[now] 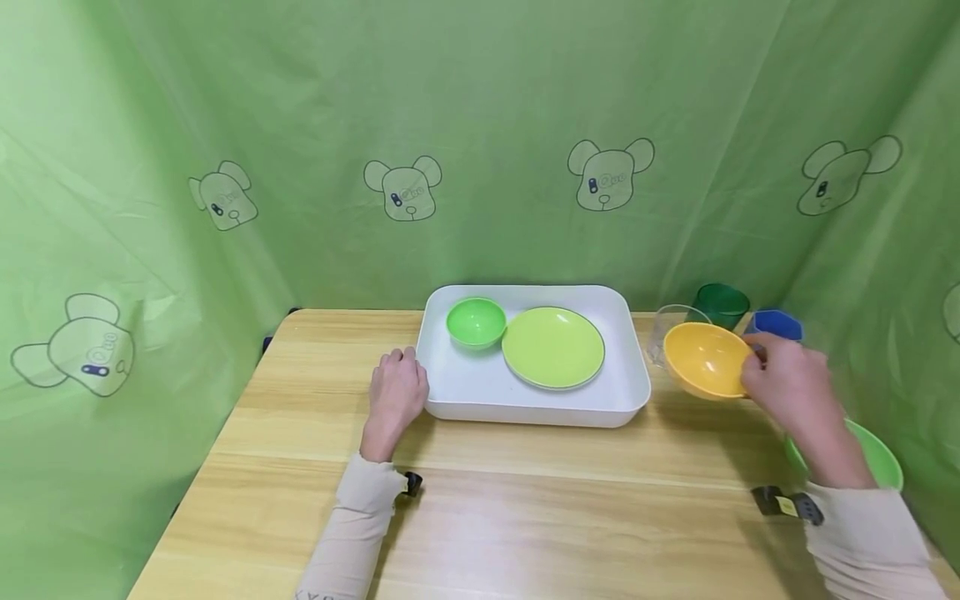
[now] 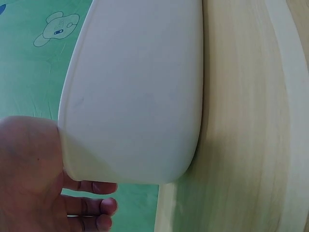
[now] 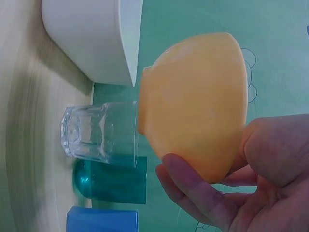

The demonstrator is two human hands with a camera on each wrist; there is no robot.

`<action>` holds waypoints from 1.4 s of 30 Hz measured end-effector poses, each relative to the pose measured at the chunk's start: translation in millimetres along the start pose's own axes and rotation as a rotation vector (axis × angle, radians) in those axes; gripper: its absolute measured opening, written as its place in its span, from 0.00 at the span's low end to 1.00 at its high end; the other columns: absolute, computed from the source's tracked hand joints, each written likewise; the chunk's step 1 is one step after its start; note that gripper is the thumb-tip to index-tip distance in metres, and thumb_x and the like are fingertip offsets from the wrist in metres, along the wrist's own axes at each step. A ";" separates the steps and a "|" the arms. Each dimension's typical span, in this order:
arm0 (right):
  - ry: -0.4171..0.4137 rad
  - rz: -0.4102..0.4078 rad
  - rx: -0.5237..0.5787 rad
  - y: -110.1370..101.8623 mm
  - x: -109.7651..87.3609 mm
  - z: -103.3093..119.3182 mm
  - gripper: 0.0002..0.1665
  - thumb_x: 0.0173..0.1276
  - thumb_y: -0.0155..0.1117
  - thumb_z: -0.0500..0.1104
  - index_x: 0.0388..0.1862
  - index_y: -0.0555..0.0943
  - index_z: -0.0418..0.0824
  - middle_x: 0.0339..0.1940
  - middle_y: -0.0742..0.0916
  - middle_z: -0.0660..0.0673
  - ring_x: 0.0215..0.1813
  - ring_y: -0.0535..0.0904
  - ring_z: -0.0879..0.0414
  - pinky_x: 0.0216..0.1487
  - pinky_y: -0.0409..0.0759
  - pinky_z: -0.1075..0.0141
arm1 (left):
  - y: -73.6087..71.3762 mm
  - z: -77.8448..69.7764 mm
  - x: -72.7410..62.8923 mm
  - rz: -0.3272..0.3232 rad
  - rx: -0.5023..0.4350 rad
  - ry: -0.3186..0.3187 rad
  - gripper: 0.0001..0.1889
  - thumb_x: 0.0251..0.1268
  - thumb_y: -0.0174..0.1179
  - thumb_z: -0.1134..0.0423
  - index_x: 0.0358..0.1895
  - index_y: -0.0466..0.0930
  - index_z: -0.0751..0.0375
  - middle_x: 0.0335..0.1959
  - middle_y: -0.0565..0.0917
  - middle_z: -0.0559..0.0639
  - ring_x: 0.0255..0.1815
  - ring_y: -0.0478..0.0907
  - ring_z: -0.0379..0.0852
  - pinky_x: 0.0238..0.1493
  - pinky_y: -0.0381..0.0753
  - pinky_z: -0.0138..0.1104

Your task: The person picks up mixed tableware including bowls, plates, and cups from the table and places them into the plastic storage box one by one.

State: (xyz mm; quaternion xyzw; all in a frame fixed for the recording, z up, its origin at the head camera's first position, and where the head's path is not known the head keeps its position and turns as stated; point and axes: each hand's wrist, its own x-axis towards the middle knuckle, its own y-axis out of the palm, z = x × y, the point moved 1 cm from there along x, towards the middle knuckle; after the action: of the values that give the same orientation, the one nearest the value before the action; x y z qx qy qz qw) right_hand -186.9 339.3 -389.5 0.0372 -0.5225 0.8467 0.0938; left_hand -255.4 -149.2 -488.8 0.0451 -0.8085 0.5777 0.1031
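Note:
My right hand (image 1: pixel 791 375) grips an orange bowl (image 1: pixel 707 360) by its rim, thumb on one side and fingers on the outer wall. The bowl is held up off the table, its base facing the clear glass (image 3: pixel 99 133) in the right wrist view. At the left end of a white tray (image 1: pixel 465 392), my left hand (image 1: pixel 399 387) holds the rim with curled fingers; the thumb is hidden behind the wall in the left wrist view (image 2: pixel 130 92). Inside the tray lie a small green bowl (image 1: pixel 477 323) and a lime-green plate (image 1: pixel 553 347), side by side.
A dark green cup (image 1: pixel 722 305) and a blue cup (image 1: pixel 776 323) stand at the table's back right. Partly hidden under my right forearm is a larger green bowl (image 1: pixel 877 457). Green curtain (image 1: pixel 495 225) hangs behind the wooden table (image 1: pixel 525 517) and along both sides.

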 end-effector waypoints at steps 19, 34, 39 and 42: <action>-0.072 -0.025 0.021 15.1 10.1 32.8 0.23 0.71 0.52 0.31 0.60 0.75 0.18 0.38 0.82 0.25 0.22 0.74 0.48 0.20 0.73 0.63 | -2.5 -1.7 -0.6 0.010 -0.003 -0.012 0.16 0.78 0.44 0.62 0.52 0.78 0.71 0.45 0.80 0.64 0.46 0.77 0.61 0.46 0.80 0.51; -0.081 0.009 0.048 33.5 18.6 61.5 0.23 0.71 0.52 0.32 0.62 0.75 0.22 0.42 0.83 0.25 0.25 0.76 0.47 0.23 0.76 0.62 | -4.5 -2.6 -3.0 0.002 -0.002 -0.011 0.16 0.78 0.46 0.63 0.53 0.78 0.72 0.46 0.81 0.65 0.46 0.77 0.62 0.45 0.80 0.52; -0.077 0.031 0.069 39.5 20.7 69.7 0.24 0.72 0.52 0.31 0.64 0.74 0.22 0.42 0.83 0.26 0.26 0.78 0.46 0.25 0.79 0.62 | -4.7 -2.7 -2.5 0.003 -0.002 -0.007 0.16 0.78 0.45 0.62 0.52 0.78 0.72 0.44 0.81 0.65 0.45 0.77 0.62 0.44 0.80 0.51; -0.068 0.040 0.080 42.3 22.2 74.3 0.24 0.73 0.52 0.31 0.66 0.73 0.23 0.43 0.83 0.25 0.28 0.80 0.45 0.27 0.83 0.60 | -4.3 -2.4 -2.0 0.006 0.001 -0.008 0.17 0.78 0.44 0.62 0.52 0.78 0.71 0.44 0.80 0.64 0.45 0.77 0.62 0.44 0.80 0.51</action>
State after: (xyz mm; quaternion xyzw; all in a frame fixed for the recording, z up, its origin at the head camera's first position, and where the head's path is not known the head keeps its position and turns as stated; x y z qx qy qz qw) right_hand -219.7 257.3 -389.5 0.0592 -0.4916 0.8669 0.0573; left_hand -252.3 -148.5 -484.5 0.0452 -0.8086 0.5783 0.0979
